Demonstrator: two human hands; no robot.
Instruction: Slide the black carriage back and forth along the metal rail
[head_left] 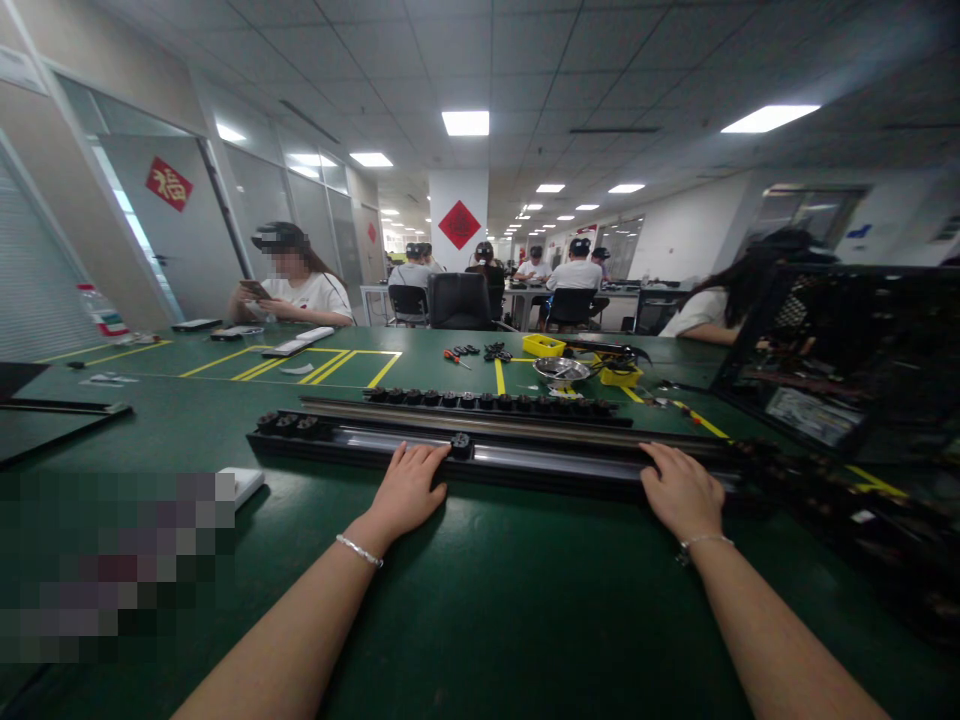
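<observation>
Bare forearms (307, 620) outstretched, we rest our left hand (409, 485), thumb apart from fingers, beside a small black block (461, 446) on a long, glossy black rail (555, 462), best steadied by even pressure from our unclenched right hand (684, 490).

2 hands (405, 490), 4 black parts (461, 445) visible in near rail (540, 480), 2 yellow bins (541, 350), 1 metal bowl (559, 381), 1 screwdriver (451, 355)
</observation>
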